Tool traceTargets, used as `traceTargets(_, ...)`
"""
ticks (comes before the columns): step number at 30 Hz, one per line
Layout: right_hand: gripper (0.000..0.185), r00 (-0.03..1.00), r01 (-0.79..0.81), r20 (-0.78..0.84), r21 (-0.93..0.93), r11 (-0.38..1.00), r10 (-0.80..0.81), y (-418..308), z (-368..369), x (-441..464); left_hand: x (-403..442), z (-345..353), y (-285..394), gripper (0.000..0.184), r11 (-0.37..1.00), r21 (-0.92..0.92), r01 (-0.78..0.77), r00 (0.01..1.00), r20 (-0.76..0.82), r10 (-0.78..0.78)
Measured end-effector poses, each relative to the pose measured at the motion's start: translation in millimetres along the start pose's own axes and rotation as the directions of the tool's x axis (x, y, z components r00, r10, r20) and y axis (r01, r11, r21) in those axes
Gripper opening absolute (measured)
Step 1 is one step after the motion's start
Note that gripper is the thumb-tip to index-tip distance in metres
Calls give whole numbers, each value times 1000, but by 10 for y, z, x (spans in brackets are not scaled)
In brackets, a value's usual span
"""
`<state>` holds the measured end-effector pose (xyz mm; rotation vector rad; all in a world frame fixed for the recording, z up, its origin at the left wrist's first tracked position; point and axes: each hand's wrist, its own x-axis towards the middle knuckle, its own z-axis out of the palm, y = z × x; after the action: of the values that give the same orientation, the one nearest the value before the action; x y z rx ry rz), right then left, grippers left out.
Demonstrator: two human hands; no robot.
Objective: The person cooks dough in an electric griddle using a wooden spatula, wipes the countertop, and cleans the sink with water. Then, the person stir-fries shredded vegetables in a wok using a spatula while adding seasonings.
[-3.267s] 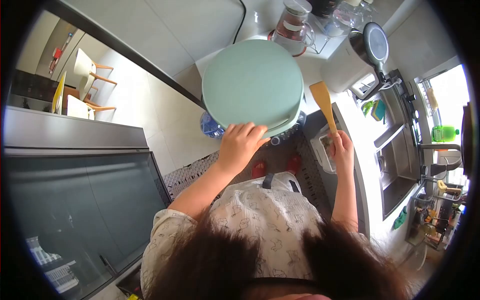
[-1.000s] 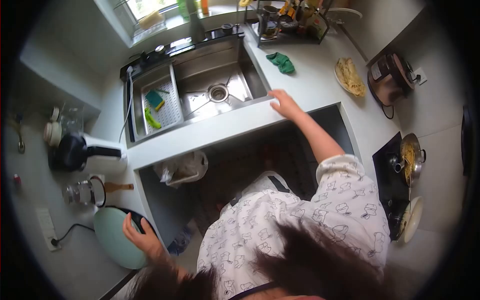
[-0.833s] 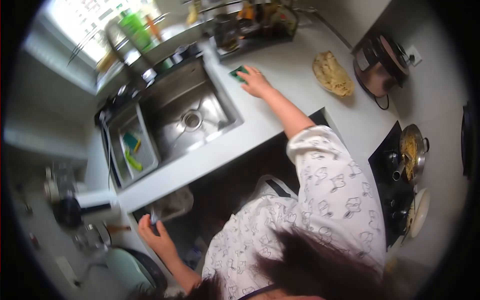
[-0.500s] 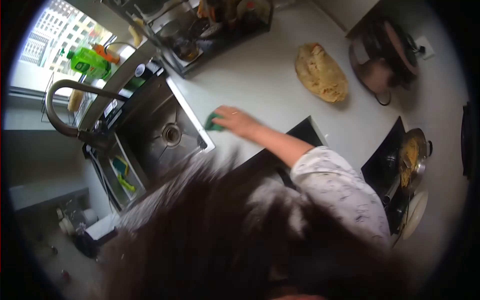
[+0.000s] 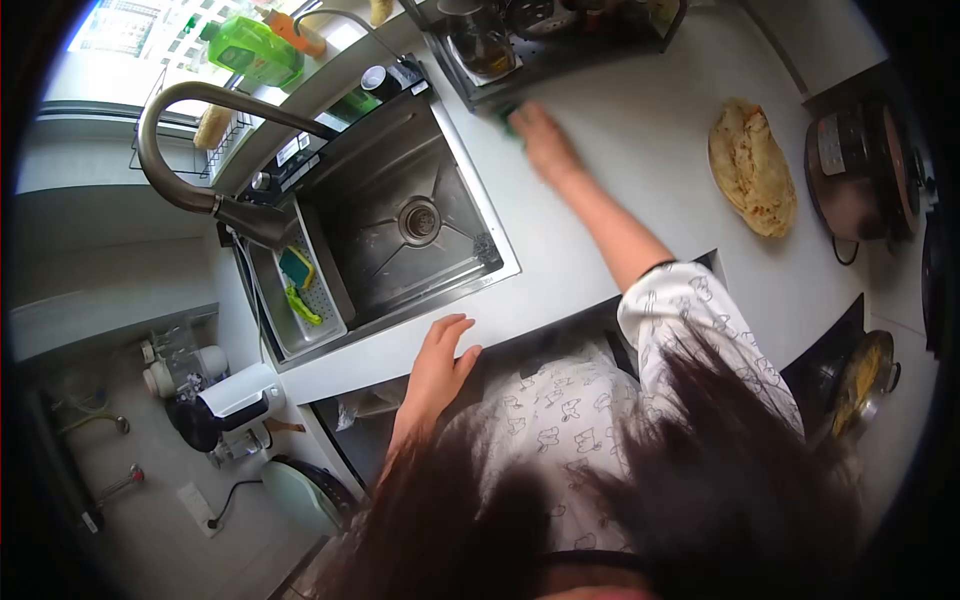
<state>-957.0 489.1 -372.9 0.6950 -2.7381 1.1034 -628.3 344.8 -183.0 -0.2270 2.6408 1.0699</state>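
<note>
My right hand (image 5: 549, 142) reaches across the white counter (image 5: 590, 60) and is closed on a small green scouring pad (image 5: 511, 117), partly covered by the fingers and blurred. It presses near the lower edge of the dark rack (image 5: 590, 72). Nothing is in my left hand (image 5: 440, 362), which is open at the counter's front edge below the sink (image 5: 507, 240), with fingers and thumb apart. Right of my right arm, a stack of flatbreads (image 5: 752, 168) lies on the counter.
A curved faucet (image 5: 165, 130) rises over the sink. Its side tray (image 5: 330, 300) holds a yellow-green sponge (image 5: 297, 267). A green detergent bottle (image 5: 255, 50) stands by the window. To the right are a rice cooker (image 5: 862, 170) and a pan (image 5: 865, 385) of food.
My right hand has wiped from beside the sink's corner up toward the rack, still with the scouring pad. My left hand has come into view. The camera view has shifted.
</note>
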Motion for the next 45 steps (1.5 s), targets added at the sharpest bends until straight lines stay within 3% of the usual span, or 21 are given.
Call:
traceTargets(1,35,987,132,60,249,959,-152,-182,200,-199,-24,12,-110,36,999,-35,16,998,54,-15)
traceTargets(2,34,864,-496,471,726,476,180,-945,-284,-293,-35,7,-216,37,1000,-15,6,996,87,-5)
traceTargets(3,35,935,-86,335,542,836,-120,-883,-50,-543,-49,17,-369,37,999,17,-35,995,94,33)
traceTargets(4,37,899,374,160,203,905,-407,-908,82,-749,-43,15,-545,37,992,-3,-125,990,68,125)
traceTargets(5,32,873,466,73,171,868,-483,-831,135,-944,-25,5,-714,37,973,-28,-227,972,48,229)
traceTargets(8,38,972,228,76,-110,967,-220,-726,-401,-1571,129,-104,-1089,36,949,-6,-316,945,90,316)
traceTargets(10,39,995,-51,-97,-331,942,19,-423,-726,-1861,399,-195,-1107,35,946,47,-321,926,224,303)
traceTargets(13,39,826,-523,-413,-306,796,384,-13,-1250,-2033,583,-525,-609,35,930,97,-353,895,324,306)
traceTargets(15,33,874,-460,-382,-455,763,299,139,-1575,-2138,708,-575,-525,36,896,123,-427,885,259,386)
traceTargets(18,28,819,-532,-479,-428,731,315,112,-2090,-2468,739,-528,-483,35,899,142,-413,906,167,390)
traceTargets(19,26,696,-673,-548,-274,687,463,264,-2217,-2641,687,-469,-465,35,912,142,-384,919,156,363)
traceTargets(21,27,617,-698,-739,-354,622,272,198,-2598,-3236,525,-297,-477,35,933,130,-336,933,179,312)
traceTargets(23,45,385,-829,-825,-113,547,413,65,-2929,-3920,326,16,-504,34,944,110,-310,929,246,276)
traceTargets(26,52,300,-928,-865,-167,332,402,272,-3150,-5010,28,554,-298,33,933,131,-337,889,372,269)
traceTargets(30,50,381,-919,-770,-254,302,512,744,-2935,-5385,-122,1366,308,32,863,84,-498,796,439,417)
traceTargets(31,49,412,-906,-726,-261,333,550,675,-2964,-5391,-121,1532,619,31,908,-25,-419,824,408,392)
traceTargets(33,47,632,-762,-596,-363,537,495,739,-2961,-5444,15,1838,943,30,906,-32,-422,863,291,413)
traceTargets(35,45,666,-742,-490,-364,562,562,708,-3104,-5272,253,1998,1218,28,772,119,-625,776,205,597)
traceTargets(38,43,623,-774,-655,-439,456,427,1095,-3295,-4816,436,2083,1727,26,819,29,-572,811,167,561)
traceTargets(42,10,402,-915,-731,-308,260,551,1866,-3901,-4258,690,2156,1913,26,833,19,-553,821,180,541)
traceTargets(45,17,208,-978,-788,-162,131,580,2259,-4479,-4052,992,2308,1734,32,797,129,-590,808,116,578)
